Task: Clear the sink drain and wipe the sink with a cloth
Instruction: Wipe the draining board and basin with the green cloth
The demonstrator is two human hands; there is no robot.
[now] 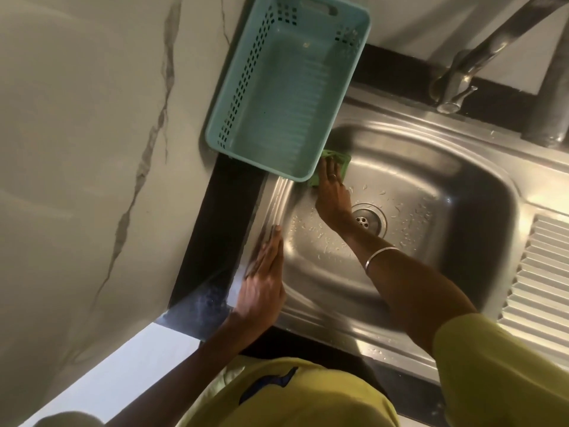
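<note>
Yellow-green cloth of the person's shirt [295, 396] fills the near edge of the view, with a sleeve [498, 365] of the same colour on the right arm. From it the right arm reaches across the steel sink [455, 167] to the basin's far left wall, where the right hand [332, 192] presses a green cloth [343, 163] flat against the metal, fingers laid over it rather than bunched; a ring shows on one finger and a thin metal bangle [380, 257] circles the wrist. The cloth sits just under the near corner of a turquoise plastic basket [286, 87], which rests partly on the counter and overhangs the sink's left rim. The drain [369, 218] lies in the basin floor just right of that wrist, uncovered, with water droplets scattered round it. The left hand [261, 282] rests on the sink's near left rim, fingers straight and pressed together, holding nothing. A steel tap [462, 75] stands at the far right, a ribbed draining board [542, 272] to the right, and a marble-veined wall [92, 149] to the left.
</note>
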